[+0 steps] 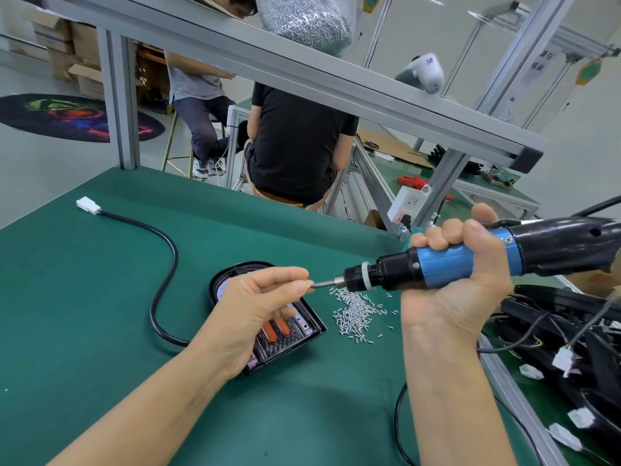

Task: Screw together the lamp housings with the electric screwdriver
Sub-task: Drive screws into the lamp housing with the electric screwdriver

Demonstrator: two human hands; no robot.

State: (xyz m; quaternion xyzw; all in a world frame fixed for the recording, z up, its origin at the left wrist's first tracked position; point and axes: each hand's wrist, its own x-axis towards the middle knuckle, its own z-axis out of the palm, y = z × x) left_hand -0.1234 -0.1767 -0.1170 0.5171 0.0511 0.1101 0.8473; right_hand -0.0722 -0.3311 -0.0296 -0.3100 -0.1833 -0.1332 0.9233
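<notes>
A worker at a green bench [100,297] grips a blue-and-black electric screwdriver [470,260] in the right hand [460,280], fingers wrapped round its barrel, the tool held level above the bench. The left hand [258,307] pinches a small screw [311,284] between thumb and forefinger at the tip of the bit. Below that hand lies a black lamp housing [285,334] with two orange lenses, its black cable [164,280] ending in a white plug [88,205]. A heap of loose screws [356,311] lies just beside it. Writing on a hanging sign at upper right is too blurred to read.
</notes>
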